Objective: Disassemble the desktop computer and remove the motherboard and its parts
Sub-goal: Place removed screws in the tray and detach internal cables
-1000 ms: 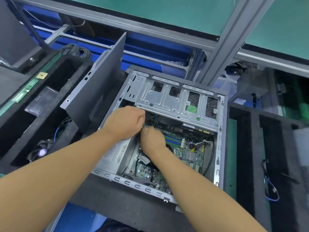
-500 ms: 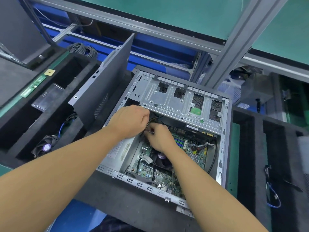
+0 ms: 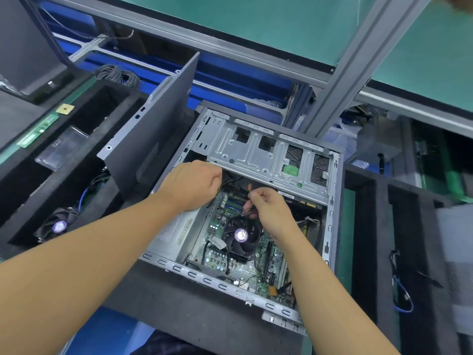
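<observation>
Since everything needs unplugging before the motherboard (image 3: 217, 254) comes out of the case (image 3: 332, 201), your right hand (image 3: 268, 211) is pinching the thin wires (image 3: 249, 188) between thumb and forefinger, holding them up over the fan (image 3: 240, 235). Your left hand (image 3: 192, 185) is sitting curled beside the thick cables (image 3: 226, 184), fingers tucked under, so I can't tell if they're gripping. Versus half a second back, your right hand is riding higher, apart from the left, and the motherboard is still lying flat in the case.
</observation>
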Demonstrator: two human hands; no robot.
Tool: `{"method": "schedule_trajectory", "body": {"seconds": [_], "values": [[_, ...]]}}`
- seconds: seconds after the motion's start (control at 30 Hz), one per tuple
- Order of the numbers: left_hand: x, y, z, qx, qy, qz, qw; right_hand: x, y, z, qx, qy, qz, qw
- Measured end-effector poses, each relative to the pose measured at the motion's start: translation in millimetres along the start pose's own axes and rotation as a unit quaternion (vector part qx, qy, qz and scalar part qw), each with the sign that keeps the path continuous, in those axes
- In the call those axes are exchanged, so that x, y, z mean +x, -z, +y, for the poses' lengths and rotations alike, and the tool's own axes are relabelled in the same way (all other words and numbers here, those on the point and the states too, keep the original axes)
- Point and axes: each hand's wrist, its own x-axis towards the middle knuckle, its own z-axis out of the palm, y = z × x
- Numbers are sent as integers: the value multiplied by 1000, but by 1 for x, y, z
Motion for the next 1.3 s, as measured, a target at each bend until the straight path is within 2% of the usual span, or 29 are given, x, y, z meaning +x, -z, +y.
{"method": "schedule_trajectory", "body": {"seconds": [0.03, 0.1, 0.2, 0.27, 0.37, 0.43, 0.5, 0.6, 0.63, 0.67, 0.8, 1.0, 1.13, 1.3], "values": [[0, 0, 0, 0, 1, 0, 1000, -3, 0, -1, -9, 7, 3, 1000], [0, 0, 1, -1, -1, -1, 1000, -11, 1, -2, -105, 49, -32, 993], [-1, 1, 1, 2, 2, -2, 1000, -19, 0, 0, -246, 105, -162, 950], [-1, 1, 0, 2, 6, -6, 1000, -23, 2, 2, -263, 114, -200, 937], [-1, 1, 1, 1, 6, -10, 1000, -28, 4, 6, -251, 108, -223, 936], [-1, 1, 2, -2, 5, -10, 1000, -33, 2, 11, -279, 134, -237, 921], [-1, 1, 2, -7, 9, -12, 1000, -36, -2, 17, -295, 159, -206, 919], [-1, 1, 1, 3, 11, -16, 1000, -39, -4, 14, -238, 133, -98, 957], [-1, 1, 1, 7, 7, -16, 1000, -39, -2, 13, -253, 127, -77, 956], [-1, 1, 0, 9, 3, -18, 1000, -40, 0, 15, -296, 123, -76, 944], [0, 1, 2, 14, -7, -30, 999, -49, 1, 31, -427, 47, -173, 886], [-2, 4, 4, 6, -32, -38, 999, -42, -3, 27, -490, 132, -93, 857], [1, 2, 0, -1, -42, -45, 998, -51, -1, 26, -462, 97, -77, 878], [3, -1, 1, 26, -84, -54, 995, -81, 6, 28, -373, 57, -30, 925]]}}
